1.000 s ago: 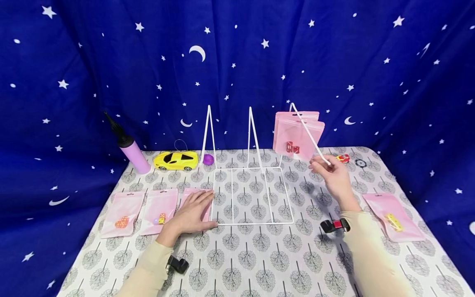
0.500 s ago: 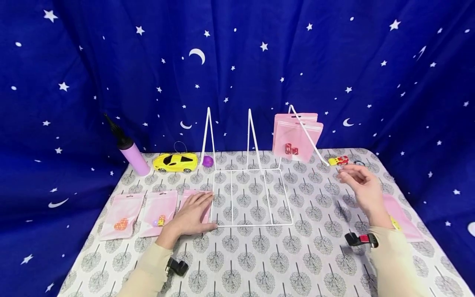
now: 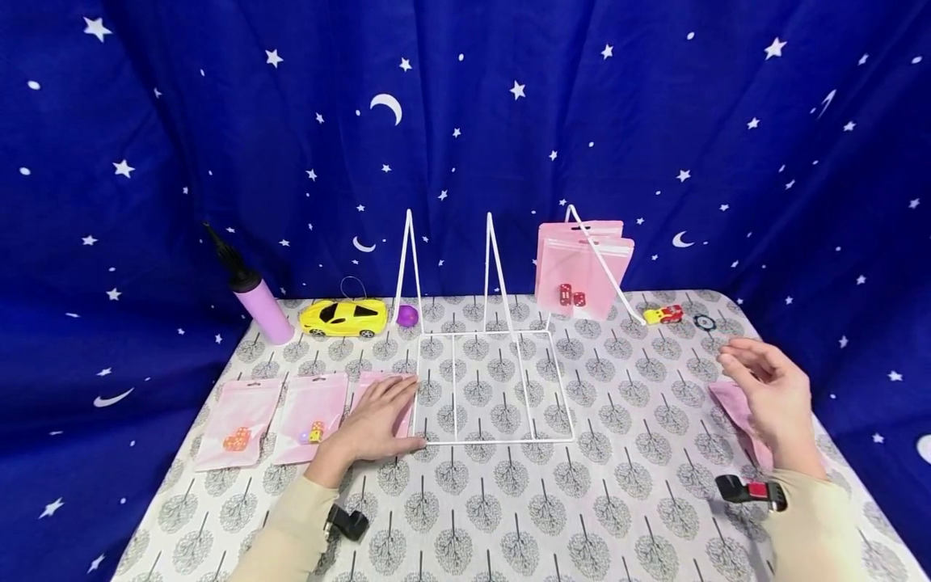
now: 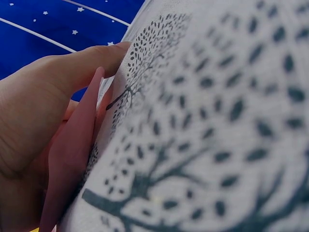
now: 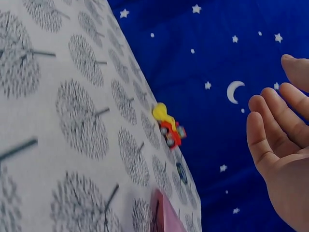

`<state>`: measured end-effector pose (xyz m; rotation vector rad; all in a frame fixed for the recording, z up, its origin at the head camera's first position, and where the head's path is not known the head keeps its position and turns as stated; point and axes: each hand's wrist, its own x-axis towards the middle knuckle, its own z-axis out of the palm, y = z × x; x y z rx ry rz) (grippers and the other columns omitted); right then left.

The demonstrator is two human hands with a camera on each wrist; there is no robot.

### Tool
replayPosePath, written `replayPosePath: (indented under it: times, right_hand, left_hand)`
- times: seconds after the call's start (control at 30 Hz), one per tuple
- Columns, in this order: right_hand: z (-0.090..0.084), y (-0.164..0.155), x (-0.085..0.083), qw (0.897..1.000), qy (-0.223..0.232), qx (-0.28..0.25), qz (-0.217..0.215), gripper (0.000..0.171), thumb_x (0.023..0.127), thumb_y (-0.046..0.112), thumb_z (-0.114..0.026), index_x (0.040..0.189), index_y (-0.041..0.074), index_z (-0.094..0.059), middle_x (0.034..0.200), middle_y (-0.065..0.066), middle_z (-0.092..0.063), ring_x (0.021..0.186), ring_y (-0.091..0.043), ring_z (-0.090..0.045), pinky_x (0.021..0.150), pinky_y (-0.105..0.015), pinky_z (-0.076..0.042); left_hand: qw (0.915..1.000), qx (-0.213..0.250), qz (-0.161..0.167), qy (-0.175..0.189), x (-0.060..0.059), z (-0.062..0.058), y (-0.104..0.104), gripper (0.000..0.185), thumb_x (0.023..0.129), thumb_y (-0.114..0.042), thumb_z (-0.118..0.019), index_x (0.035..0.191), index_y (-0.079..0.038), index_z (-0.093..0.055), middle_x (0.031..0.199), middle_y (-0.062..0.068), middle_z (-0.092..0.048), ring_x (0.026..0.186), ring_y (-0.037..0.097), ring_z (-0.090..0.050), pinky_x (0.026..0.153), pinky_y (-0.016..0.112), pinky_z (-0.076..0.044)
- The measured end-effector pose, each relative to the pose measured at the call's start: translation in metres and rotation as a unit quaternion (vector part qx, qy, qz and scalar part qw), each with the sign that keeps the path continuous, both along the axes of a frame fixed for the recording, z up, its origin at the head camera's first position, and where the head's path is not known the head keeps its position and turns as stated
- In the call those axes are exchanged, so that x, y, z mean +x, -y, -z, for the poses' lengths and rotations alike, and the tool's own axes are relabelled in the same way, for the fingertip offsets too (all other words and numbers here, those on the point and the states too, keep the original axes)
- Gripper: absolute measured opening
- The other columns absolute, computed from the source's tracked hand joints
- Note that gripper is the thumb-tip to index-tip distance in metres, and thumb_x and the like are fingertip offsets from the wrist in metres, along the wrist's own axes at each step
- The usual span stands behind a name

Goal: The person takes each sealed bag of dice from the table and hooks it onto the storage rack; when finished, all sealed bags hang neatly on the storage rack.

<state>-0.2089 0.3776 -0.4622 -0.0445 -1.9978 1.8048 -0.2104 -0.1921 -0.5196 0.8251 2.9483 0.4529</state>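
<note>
A white wire rack stands mid-table, and two pink pouches holding red dice hang on its right prong. My left hand lies flat on a pink pouch beside the rack's left edge. In the left wrist view the left hand's fingers press that pouch to the cloth. My right hand hovers with relaxed fingers, holding nothing, just above another pink pouch at the right. The right wrist view shows its open right hand and the pouch corner.
Two more pink pouches with dice lie left of my left hand. Along the back sit a purple pump bottle, a yellow toy car, a purple ball, a small red toy car and a black disc.
My right hand left the tip of the rack's right prong and moved right and toward me, over the right-hand pouch. The left hand stayed put.
</note>
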Motion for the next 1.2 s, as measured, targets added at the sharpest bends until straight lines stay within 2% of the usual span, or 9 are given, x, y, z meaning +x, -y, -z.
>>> replayPosePath:
  times: [0.13,0.3,0.37,0.53,0.73,0.9,1.03,1.2]
  right_hand:
    - [0.001,-0.009,0.007,1.000,0.009,0.021,0.017,0.028,0.086,-0.006,-0.067,0.113,0.003,-0.067,0.091,0.015,-0.074,0.079,0.005,-0.068,0.072,-0.004,-0.050]
    - [0.003,-0.016,0.014,0.997,0.027,0.072,0.031,0.029,0.088,-0.002,-0.067,0.117,-0.001,-0.063,0.092,0.021,-0.072,0.082,0.010,-0.066,0.074,-0.002,-0.049]
    - [0.004,-0.019,0.016,0.994,0.034,0.094,0.033,0.029,0.089,0.000,-0.067,0.118,0.003,-0.064,0.093,0.022,-0.072,0.084,0.011,-0.066,0.075,-0.002,-0.048]
    - [0.010,-0.030,0.019,0.993,0.048,0.102,0.035,0.030,0.088,-0.001,-0.067,0.115,0.014,-0.066,0.095,0.023,-0.071,0.084,0.012,-0.065,0.075,-0.001,-0.048]
    - [0.017,-0.040,0.025,0.988,0.070,0.130,0.047,0.031,0.089,0.003,-0.068,0.118,0.012,-0.065,0.094,0.028,-0.069,0.083,0.014,-0.063,0.073,0.000,-0.047]
    - [0.023,-0.049,0.032,0.983,0.089,0.147,0.056,0.030,0.089,0.009,-0.070,0.113,0.025,-0.064,0.092,0.032,-0.066,0.083,0.017,-0.061,0.072,0.001,-0.046]
    - [0.026,-0.056,0.037,0.980,0.109,0.154,0.057,0.031,0.090,0.012,-0.070,0.110,0.033,-0.062,0.090,0.035,-0.063,0.082,0.019,-0.059,0.069,0.001,-0.044]
    - [0.031,-0.062,0.042,0.980,0.119,0.147,0.057,0.036,0.089,0.009,-0.070,0.108,0.037,-0.059,0.090,0.036,-0.063,0.080,0.020,-0.058,0.067,0.001,-0.045]
  left_hand:
    - [1.0000,0.000,-0.001,-0.001,0.000,0.000,0.000,0.101,0.076,-0.067,-0.067,0.153,-0.011,-0.031,0.160,0.006,-0.028,0.146,0.034,-0.025,0.120,0.057,-0.016]
    - [1.0000,-0.003,-0.002,0.000,-0.001,0.001,0.000,0.101,0.077,-0.068,-0.066,0.153,-0.012,-0.031,0.160,0.005,-0.027,0.146,0.033,-0.025,0.120,0.057,-0.016]
    - [1.0000,-0.003,-0.003,0.001,-0.001,0.000,0.000,0.102,0.077,-0.068,-0.066,0.153,-0.012,-0.030,0.161,0.005,-0.027,0.146,0.033,-0.024,0.120,0.057,-0.016]
    - [1.0000,0.000,-0.002,-0.001,-0.002,0.000,0.000,0.102,0.077,-0.068,-0.066,0.153,-0.011,-0.030,0.160,0.006,-0.028,0.146,0.033,-0.024,0.120,0.056,-0.016]
    - [1.0000,-0.007,-0.003,0.005,-0.001,0.001,0.000,0.103,0.077,-0.070,-0.064,0.154,-0.012,-0.029,0.161,0.005,-0.026,0.147,0.033,-0.023,0.120,0.056,-0.015]
    - [1.0000,-0.008,-0.003,0.004,-0.001,0.003,0.000,0.102,0.077,-0.069,-0.064,0.154,-0.012,-0.029,0.161,0.004,-0.026,0.147,0.032,-0.023,0.120,0.056,-0.015]
    - [1.0000,-0.004,-0.003,0.006,-0.001,0.002,0.000,0.102,0.077,-0.068,-0.066,0.154,-0.012,-0.029,0.161,0.004,-0.026,0.147,0.032,-0.023,0.120,0.056,-0.015]
    - [1.0000,-0.004,-0.003,0.008,0.000,0.002,0.000,0.102,0.077,-0.068,-0.066,0.154,-0.013,-0.029,0.161,0.004,-0.025,0.147,0.032,-0.023,0.120,0.056,-0.015]
